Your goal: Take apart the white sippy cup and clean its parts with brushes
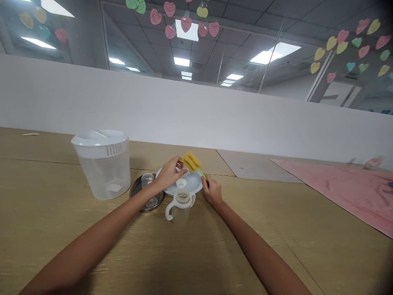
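Observation:
My right hand (pixel 212 191) grips the green handle of a brush with a yellow sponge head (pixel 191 161). At the left side of that sponge, my left hand (pixel 172 173) has its fingers closed on a small clear piece, partly hidden by the sponge and fingers. Both hands are over a white plate (pixel 195 182), on which a white ring (pixel 181 183) lies. In front of the plate stands a clear bottle (pixel 180 214) with white handles and an open top. Beneath my left wrist is a round metal tray (pixel 136 187) holding a clear dome-shaped cover (pixel 147 179).
A large translucent bucket (pixel 106 172) with a white lid stands left of the tray. On the right a pink cloth (pixel 344 188) covers part of the table, with a small pinkish item at its back. A low white wall (pixel 184 114) runs behind.

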The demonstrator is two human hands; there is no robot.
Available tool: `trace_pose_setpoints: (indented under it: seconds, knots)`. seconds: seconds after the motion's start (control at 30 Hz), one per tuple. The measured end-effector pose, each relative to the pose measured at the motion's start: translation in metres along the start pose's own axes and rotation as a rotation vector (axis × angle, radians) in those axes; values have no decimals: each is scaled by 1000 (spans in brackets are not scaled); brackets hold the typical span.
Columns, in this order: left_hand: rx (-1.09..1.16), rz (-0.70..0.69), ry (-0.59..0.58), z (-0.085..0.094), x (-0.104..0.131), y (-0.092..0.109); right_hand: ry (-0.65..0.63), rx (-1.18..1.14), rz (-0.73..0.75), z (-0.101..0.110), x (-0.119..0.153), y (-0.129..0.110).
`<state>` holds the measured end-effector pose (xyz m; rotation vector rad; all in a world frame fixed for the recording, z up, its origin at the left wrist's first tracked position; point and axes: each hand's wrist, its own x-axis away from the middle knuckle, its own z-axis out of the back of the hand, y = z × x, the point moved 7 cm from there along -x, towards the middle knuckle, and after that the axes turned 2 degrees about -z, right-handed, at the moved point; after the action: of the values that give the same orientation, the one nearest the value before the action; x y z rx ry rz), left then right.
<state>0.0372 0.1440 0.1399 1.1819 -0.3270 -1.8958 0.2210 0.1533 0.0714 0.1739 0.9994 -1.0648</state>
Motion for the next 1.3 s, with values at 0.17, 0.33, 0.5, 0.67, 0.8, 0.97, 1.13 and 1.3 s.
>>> trace_pose_setpoints:
  seconds: [0.17, 0.33, 0.5, 0.67, 0.8, 0.97, 1.13, 1.3]
  knots:
    - [232, 42, 86, 1, -1, -4, 2, 3, -2, 0, 0, 0]
    - [346, 107, 133, 2, -3, -12, 0, 1, -2, 1, 0, -1]
    - [449, 170, 197, 4, -4, -18, -1, -4, 4, 1, 0, -2]
    - [554, 246, 351, 14, -1, -20, -3, -10, 3, 1, 1, -1]
    - [608, 234, 487, 28, 0, -16, 2, -13, 0, 0, 1, -1]
    - [541, 156, 217, 20, -6, 0, 8, -16, -7, 2, 0, 0]
    - [287, 77, 6, 18, -5, 14, 20, -19, -27, 5, 0, 2]
    - [-308, -46, -99, 43, -8, 28, 9, -18, -32, 3, 0, 1]
